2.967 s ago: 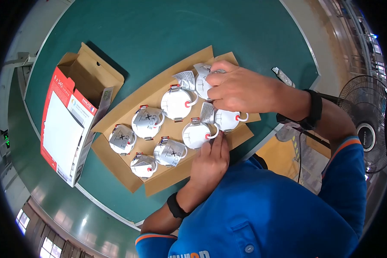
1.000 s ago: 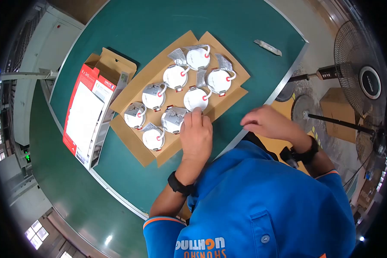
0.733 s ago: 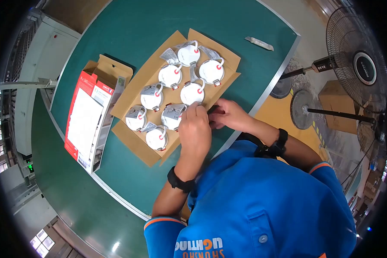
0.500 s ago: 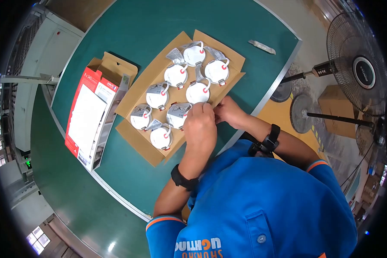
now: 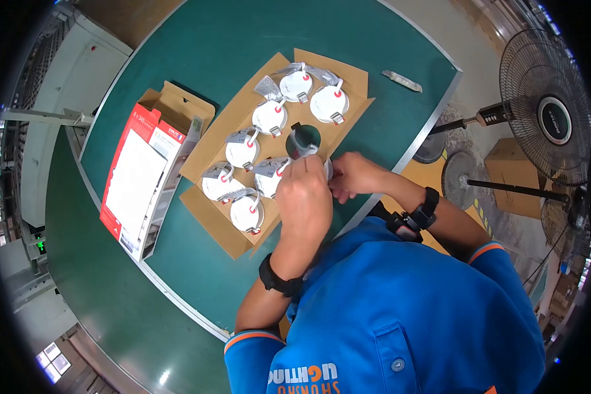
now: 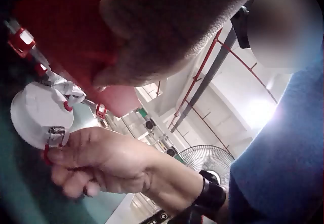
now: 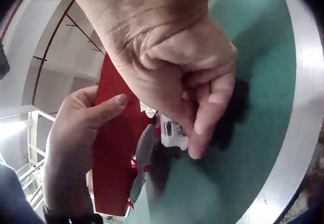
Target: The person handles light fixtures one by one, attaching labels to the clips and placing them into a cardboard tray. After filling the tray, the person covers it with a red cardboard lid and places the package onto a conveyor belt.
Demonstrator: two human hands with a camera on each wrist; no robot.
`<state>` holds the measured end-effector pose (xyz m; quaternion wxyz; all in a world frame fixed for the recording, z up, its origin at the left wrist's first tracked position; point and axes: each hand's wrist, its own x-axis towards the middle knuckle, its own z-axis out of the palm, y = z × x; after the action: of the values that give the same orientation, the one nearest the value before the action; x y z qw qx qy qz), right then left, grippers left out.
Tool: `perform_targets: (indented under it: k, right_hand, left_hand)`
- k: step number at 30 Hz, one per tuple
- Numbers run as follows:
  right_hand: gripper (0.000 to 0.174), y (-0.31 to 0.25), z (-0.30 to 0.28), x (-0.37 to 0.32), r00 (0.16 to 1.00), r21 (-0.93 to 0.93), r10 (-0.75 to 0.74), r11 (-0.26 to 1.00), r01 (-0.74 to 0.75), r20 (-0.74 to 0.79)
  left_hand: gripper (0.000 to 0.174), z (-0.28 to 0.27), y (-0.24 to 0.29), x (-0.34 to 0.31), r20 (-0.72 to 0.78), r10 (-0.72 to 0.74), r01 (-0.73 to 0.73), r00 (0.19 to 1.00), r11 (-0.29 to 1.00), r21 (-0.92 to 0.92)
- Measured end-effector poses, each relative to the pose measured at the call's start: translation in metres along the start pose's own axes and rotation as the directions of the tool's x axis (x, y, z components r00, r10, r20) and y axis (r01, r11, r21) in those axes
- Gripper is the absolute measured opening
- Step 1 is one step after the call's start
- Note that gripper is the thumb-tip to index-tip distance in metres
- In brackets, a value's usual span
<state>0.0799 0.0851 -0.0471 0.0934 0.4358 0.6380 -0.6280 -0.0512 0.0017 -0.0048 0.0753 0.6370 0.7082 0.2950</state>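
Note:
Several white downlights [image 5: 269, 117] with red-tipped cables sit in round holes of a brown cardboard tray [image 5: 210, 141]; one hole is vacant. Beside that hole, at the tray's near edge, a downlight [image 6: 40, 113] hangs on the tray's outer side, mostly hidden in the head view. My right hand [image 5: 358, 176] pinches its spring clip between thumb and finger, clearest in the left wrist view. My left hand [image 5: 305, 197] grips the tray's near edge, its thumb against the red outer face [image 7: 114, 148] in the right wrist view.
A red and white printed box [image 5: 134, 180] stands open left of the tray. A cutter knife [image 5: 402, 81] lies near the green table's [image 5: 256, 29] far right corner. Beyond the right edge stand a black fan [image 5: 553, 118] and a brown carton [image 5: 515, 167].
My right hand has come from the tray's far right part to the near edge beside my left hand. One downlight has left its hole towards my hands, baring the table beneath.

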Motion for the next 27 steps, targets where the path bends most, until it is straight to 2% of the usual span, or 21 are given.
perform_targets:
  k: [4, 7, 11, 13, 14, 17, 18, 21, 22, 25, 27]
  right_hand:
    - [0.015, 0.033, -0.013, -0.027, 0.992, 0.021, 0.069, 0.997, -0.072, 0.108]
    - [0.012, 0.074, -0.03, -0.062, 0.992, 0.266, 0.051, 0.96, -0.081, 0.118]
    - [0.012, 0.12, -0.028, -0.101, 1.0, 0.475, -0.004, 0.88, -0.002, 0.011]
    - [0.014, 0.118, -0.02, -0.107, 0.996, 0.512, -0.035, 0.856, 0.071, -0.08]
    - [0.016, 0.111, -0.016, -0.107, 0.994, 0.54, -0.025, 0.838, 0.078, -0.105]
    - [0.016, 0.097, -0.007, -0.096, 0.982, 0.525, -0.094, 0.834, 0.168, -0.165]
    - [0.017, 0.095, -0.007, -0.091, 0.97, 0.464, -0.174, 0.854, 0.235, -0.17]
    - [0.017, 0.073, -0.007, -0.079, 0.945, 0.486, -0.22, 0.816, 0.315, -0.242]
    - [0.016, 0.066, -0.007, -0.076, 0.934, 0.494, -0.225, 0.8, 0.339, -0.277]
    - [0.015, 0.066, -0.014, -0.063, 0.824, 0.106, -0.483, 0.841, 0.531, -0.296]
    - [0.017, 0.055, -0.028, -0.069, 0.816, -0.088, -0.464, 0.881, 0.464, -0.344]
  left_hand:
    - [0.01, 0.01, -0.005, -0.001, -0.017, 0.048, -0.047, 0.999, 0.998, 0.048]
    - [0.01, 0.021, -0.01, -0.005, 0.01, 0.05, -0.051, 0.999, 0.997, 0.065]
    - [0.01, 0.032, -0.016, -0.012, 0.075, 0.055, -0.058, 0.996, 0.998, 0.03]
    - [0.016, 0.034, -0.016, -0.016, 0.061, 0.083, -0.082, 0.995, 0.996, -0.019]
    - [0.027, 0.031, -0.011, -0.018, 0.055, 0.102, -0.102, 0.993, 0.995, -0.002]
    - [0.029, 0.01, 0.012, -0.016, 0.017, 0.117, -0.108, 0.993, 0.955, -0.276]
    - [0.031, 0.004, 0.018, -0.019, 0.139, 0.032, 0.032, 0.99, 0.902, -0.431]
    - [0.035, -0.001, 0.037, -0.017, 0.203, -0.042, 0.181, 0.978, 0.647, -0.741]
    - [0.04, 0.006, 0.035, -0.018, 0.224, -0.026, 0.181, 0.974, 0.683, -0.708]
    - [0.043, 0.011, 0.032, -0.021, 0.19, -0.083, 0.194, 0.978, 0.694, -0.694]
    - [0.044, 0.007, 0.027, -0.022, 0.223, -0.06, 0.206, 0.973, 0.663, -0.72]
